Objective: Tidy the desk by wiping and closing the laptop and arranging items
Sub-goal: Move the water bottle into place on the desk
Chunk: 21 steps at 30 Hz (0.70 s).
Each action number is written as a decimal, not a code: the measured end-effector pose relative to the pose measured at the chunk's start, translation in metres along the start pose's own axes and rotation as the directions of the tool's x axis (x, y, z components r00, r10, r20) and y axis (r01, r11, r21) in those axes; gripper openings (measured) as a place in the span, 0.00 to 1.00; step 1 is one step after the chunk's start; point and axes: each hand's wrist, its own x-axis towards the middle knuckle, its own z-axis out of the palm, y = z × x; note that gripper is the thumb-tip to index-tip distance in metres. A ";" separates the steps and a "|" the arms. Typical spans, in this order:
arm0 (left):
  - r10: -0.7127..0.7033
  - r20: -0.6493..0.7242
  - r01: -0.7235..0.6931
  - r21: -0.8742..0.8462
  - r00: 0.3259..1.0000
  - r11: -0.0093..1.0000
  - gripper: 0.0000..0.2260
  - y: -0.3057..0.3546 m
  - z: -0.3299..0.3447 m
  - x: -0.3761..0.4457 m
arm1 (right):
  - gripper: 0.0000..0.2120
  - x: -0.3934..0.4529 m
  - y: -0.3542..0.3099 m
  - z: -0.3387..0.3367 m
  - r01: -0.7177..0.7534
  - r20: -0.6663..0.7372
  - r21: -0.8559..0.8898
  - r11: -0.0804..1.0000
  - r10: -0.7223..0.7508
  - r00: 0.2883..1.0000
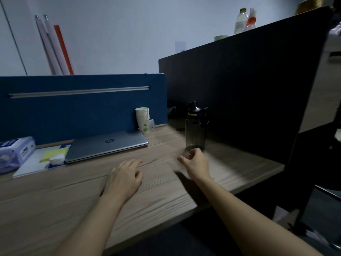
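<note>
A silver laptop (108, 145) lies shut on the wooden desk (73, 196), against the blue partition. A dark sports bottle (195, 130) with a black cap stands upright to its right. My right hand (195, 162) hovers just in front of the bottle's base, fingers curled and apart, holding nothing. My left hand (124, 179) rests palm down on the desk in front of the laptop, fingers spread. A stack of paper cups (143, 120) stands behind the laptop's right corner. A tissue pack (14, 153), yellow sticky notes (54, 154) and a small white case (57, 160) sit at the left on papers.
A blue partition (73, 108) closes the back of the desk and a tall black panel (249, 89) closes the right side. Bottles (244, 21) stand on top of the black panel. Rolled tubes (53, 47) lean on the wall behind.
</note>
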 end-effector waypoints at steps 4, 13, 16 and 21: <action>0.036 0.003 -0.036 -0.005 0.999 0.999 0.19 0.013 -0.007 -0.017 | 0.27 -0.006 0.012 -0.029 0.005 -0.007 -0.087 0.996 -0.006 1.000; 0.043 0.009 -0.042 -0.039 0.999 0.998 0.22 0.011 -0.008 -0.017 | 0.36 0.015 0.025 -0.041 0.004 -0.032 -0.183 0.983 -0.010 0.999; 0.027 0.026 -0.026 -0.056 0.999 0.998 0.22 0.006 -0.002 -0.010 | 0.38 0.032 0.030 -0.040 0.001 -0.033 -0.171 0.985 -0.006 0.999; -0.004 0.027 0.006 -0.064 1.000 0.998 0.21 -0.005 0.009 0.007 | 0.41 0.059 0.033 -0.038 -0.024 -0.049 -0.124 0.992 0.018 0.999</action>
